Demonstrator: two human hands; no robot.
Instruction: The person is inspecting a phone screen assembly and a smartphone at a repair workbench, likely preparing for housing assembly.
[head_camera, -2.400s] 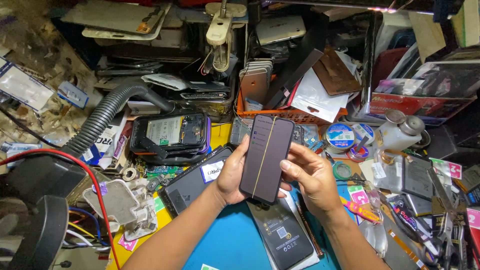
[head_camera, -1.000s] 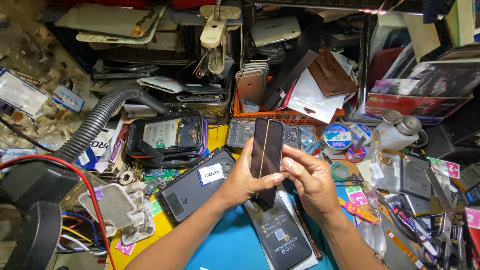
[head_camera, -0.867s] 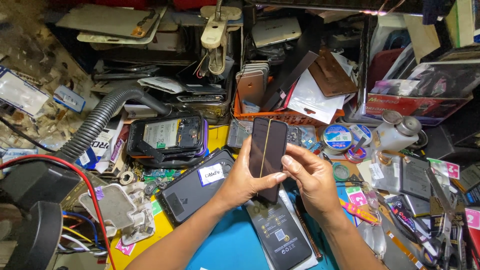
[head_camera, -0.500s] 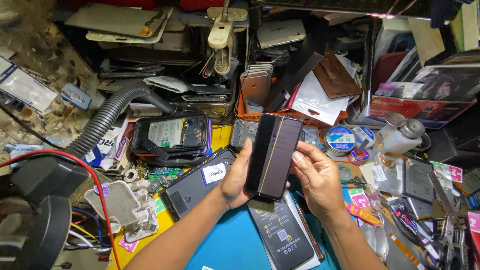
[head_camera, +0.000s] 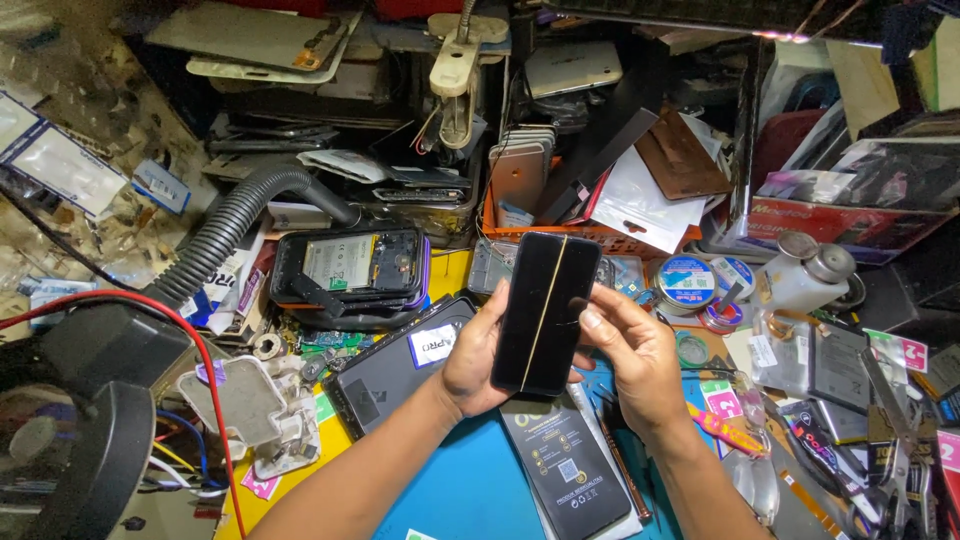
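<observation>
Your left hand cradles the black phone from below and along its left edge, fingers curled closed round the back of it; the phone stands nearly upright over the middle of the bench, its dark screen toward you, with a thin yellowish band running lengthwise down its middle. Your right hand is at the phone's right edge, thumb and forefinger pinched in against that side, the other fingers loosely bent (whether they press the back of the phone you cannot tell from here). Directly beneath the phone lies a flat black package on the blue mat; just left of your left wrist sits a dark tablet-like device with a white label. Farther left, an opened phone in a purple-edged frame rests beside the grey ribbed hose; to the right stand round tape rolls and a white bottle.
</observation>
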